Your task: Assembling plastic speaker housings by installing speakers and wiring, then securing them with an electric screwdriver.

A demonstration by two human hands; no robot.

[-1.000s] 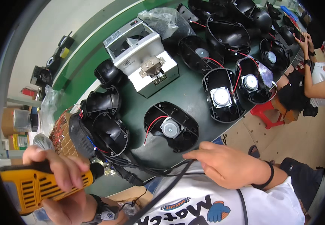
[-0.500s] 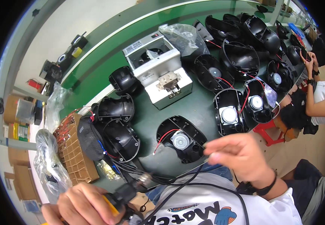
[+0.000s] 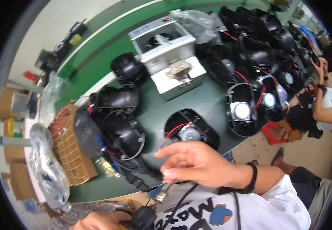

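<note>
At the lower edge my left hand (image 3: 100, 221) is wrapped round a black and yellow electric screwdriver (image 3: 143, 217), whose metal tip (image 3: 160, 196) points up toward my other hand. My right hand (image 3: 196, 165) hovers just above that tip, with the index finger stretched out and the thumb and other fingers pinched together. Anything between those fingertips is too small or blurred to make out. Beyond it, an open black speaker housing (image 3: 208, 132) lies on the green table, partly covered by the hand. In it sits a round silver speaker (image 3: 189, 133) with a red wire.
A white metal machine (image 3: 177, 78) stands behind the housing. More black housings (image 3: 123, 134) lie at left, beside a divided cardboard box (image 3: 75, 149); others with speakers (image 3: 243, 111) crowd the right. Black cables (image 3: 183, 197) cross my shirt. Another person (image 3: 329, 103) sits at far right.
My right hand has moved left, from the housing's right edge to above the screwdriver tip. My left hand and screwdriver sit lower in view. The whole view has shifted slightly.
</note>
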